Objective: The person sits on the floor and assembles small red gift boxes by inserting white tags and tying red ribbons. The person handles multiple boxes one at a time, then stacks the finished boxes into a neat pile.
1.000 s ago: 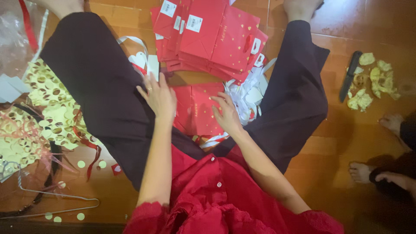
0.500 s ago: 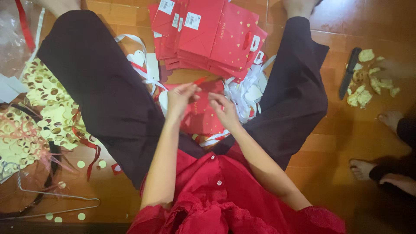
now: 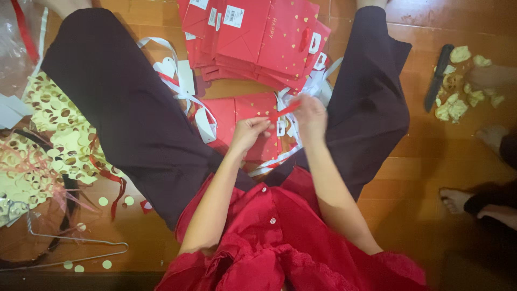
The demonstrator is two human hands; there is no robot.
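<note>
Gold punched paper sheets (image 3: 51, 134) are lying at far left beside a wire hanger (image 3: 70, 248) on the wooden floor (image 3: 420, 178), while in the middle the left hand (image 3: 250, 132) is pinching closed on one end of a short red ribbon (image 3: 284, 110) and the right hand (image 3: 309, 114) is gripping the other end, just above a flat red gift bag (image 3: 239, 116) lying between the person's legs. A stack of red bags (image 3: 258, 40) is lying farther away, and a dark knife (image 3: 439, 75) is sitting among scraps at right. The thin ribbon is looking likely to slip from the fingertips or twist, since both grips are so slight.
</note>
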